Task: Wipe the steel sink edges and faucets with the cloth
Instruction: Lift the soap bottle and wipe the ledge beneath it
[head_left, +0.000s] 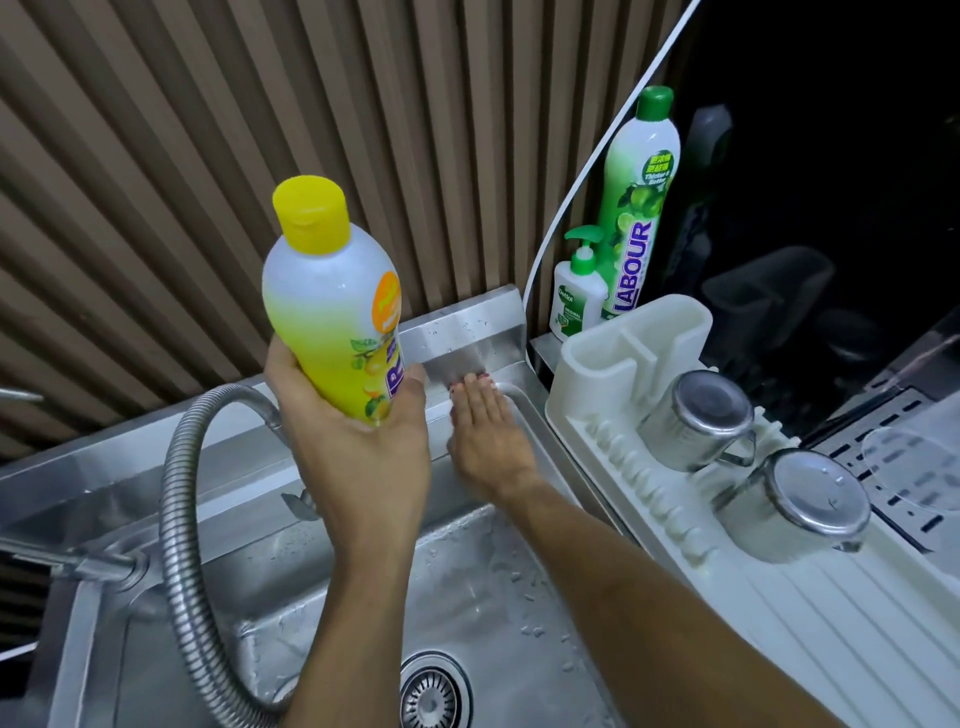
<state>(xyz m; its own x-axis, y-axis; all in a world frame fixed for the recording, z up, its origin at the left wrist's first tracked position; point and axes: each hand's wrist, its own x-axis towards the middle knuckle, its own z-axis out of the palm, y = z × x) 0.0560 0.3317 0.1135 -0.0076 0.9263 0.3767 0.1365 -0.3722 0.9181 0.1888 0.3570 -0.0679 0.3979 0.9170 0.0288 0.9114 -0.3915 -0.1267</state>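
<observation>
My left hand (358, 441) grips a yellow dish-soap bottle (332, 301) with a yellow cap and holds it upright above the steel sink (467, 587). My right hand (485, 431) lies flat, fingers straight, on the sink's back right edge (462, 338), fingertips at the steel upstand. No cloth shows in view. A flexible steel faucet hose (179, 519) arcs over the left of the basin, with the faucet base (98, 564) at the left rim. Water drops dot the basin around the drain (434, 693).
A white dish rack (649, 483) to the right of the sink holds two upturned steel mugs (698, 415). A green dish-soap bottle (636, 208) and a white pump bottle (576, 296) stand in the back corner. A ribbed brown wall (260, 130) runs behind.
</observation>
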